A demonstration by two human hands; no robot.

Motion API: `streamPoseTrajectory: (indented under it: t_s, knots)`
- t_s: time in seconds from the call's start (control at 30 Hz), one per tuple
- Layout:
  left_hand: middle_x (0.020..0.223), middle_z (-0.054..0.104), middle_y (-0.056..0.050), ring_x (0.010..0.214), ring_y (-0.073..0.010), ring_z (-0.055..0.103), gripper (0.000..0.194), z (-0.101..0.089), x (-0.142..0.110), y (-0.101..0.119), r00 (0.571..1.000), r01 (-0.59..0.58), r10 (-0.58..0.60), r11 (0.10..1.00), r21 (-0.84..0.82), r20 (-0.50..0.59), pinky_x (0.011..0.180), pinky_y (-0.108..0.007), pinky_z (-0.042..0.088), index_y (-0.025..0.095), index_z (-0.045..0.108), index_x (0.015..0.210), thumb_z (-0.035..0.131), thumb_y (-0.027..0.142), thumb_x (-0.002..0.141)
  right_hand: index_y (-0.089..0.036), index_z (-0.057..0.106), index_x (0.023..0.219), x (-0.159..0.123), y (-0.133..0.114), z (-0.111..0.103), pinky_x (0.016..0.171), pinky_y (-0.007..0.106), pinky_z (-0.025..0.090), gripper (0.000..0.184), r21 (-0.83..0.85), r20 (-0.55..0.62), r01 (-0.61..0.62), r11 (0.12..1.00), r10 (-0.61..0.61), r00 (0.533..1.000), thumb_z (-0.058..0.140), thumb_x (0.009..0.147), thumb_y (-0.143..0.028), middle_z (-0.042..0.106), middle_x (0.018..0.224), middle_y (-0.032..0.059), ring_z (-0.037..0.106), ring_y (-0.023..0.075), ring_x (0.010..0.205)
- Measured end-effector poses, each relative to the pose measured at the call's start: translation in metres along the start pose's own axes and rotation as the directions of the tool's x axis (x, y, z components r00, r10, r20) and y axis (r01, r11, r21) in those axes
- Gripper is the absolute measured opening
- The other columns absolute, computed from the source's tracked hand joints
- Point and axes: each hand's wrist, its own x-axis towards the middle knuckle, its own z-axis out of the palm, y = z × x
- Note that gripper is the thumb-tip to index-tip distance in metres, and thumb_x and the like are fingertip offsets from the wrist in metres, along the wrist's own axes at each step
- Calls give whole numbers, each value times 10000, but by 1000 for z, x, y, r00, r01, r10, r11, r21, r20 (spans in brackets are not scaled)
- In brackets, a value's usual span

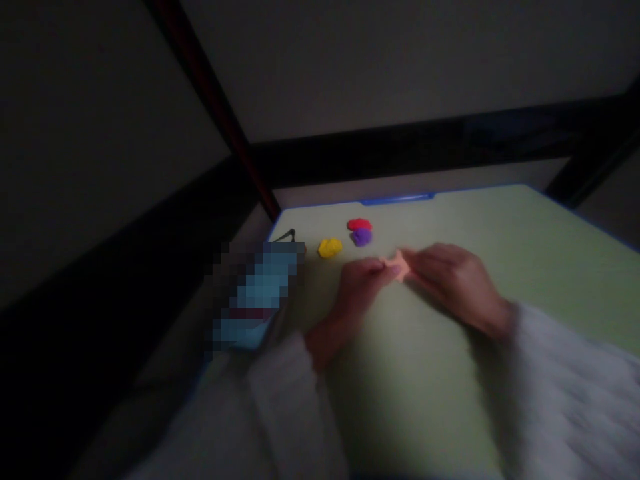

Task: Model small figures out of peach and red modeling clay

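Held between both hands over the tabletop, whether resting on it or lifted hard to tell: a small salmon piece (399, 266), soft-looking like clay, with short points and a roughly star-like outline. On its left, the left hand (361, 280), narrow, thumb laid over the face of the piece and pinching it against fingers mostly hidden. On its right, the right hand (453, 277), also narrow, fingers bunched and fingertips closed on the edge; exact contact lost in blur and shadow.

Judging by the pose, in the middle of working the outline by pinching: steadied with the left, pressed or drawn out with the right. Seems to call next for a light, even squeeze at the edge, with the left thumb firm enough to stop any turning, yet gentle enough not to flatten the points. Worth watching for tears at the tips.

Beyond the hands, toward the far left: a purple lump (362, 237), apparently touching a red lump (359, 224) behind it, and a yellow lump (330, 248) near both but apart. Under these, a pale table (410, 387) with a blue strip (397, 199) on its far edge. Further left, a pixelated light-blue object (260, 287), not identifiable. Nearest, pale sleeves (560, 393) at both wrists.
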Motion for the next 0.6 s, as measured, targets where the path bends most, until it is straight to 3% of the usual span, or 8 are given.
streamPoseTrajectory:
  t_s: [0.4, 0.6]
  knots:
    - [532, 455, 31, 570, -102, 404, 318, -1, -2, 3, 999, 19, -19, 1000, -9, 36, 555, -244, 288, 148, 544, 524, 631, 416, 672, -117, 705, 929, -1, -1, 1, 603, 313, 433, 248, -10, -7, 59, 998, -59, 998, 494, 878, -236, 703, 863, 108, 606, 206, 687]
    - [579, 493, 20, 596, -105, 440, 289, -1, 0, -5, 999, 43, -44, 992, -118, -4, 574, -237, 319, 150, 567, 575, 632, 410, 682, -112, 690, 968, 0, 0, -1, 628, 301, 442, 253, 7, -27, 2, 1000, -2, 1000, 504, 876, -257, 693, 830, 100, 603, 200, 713]
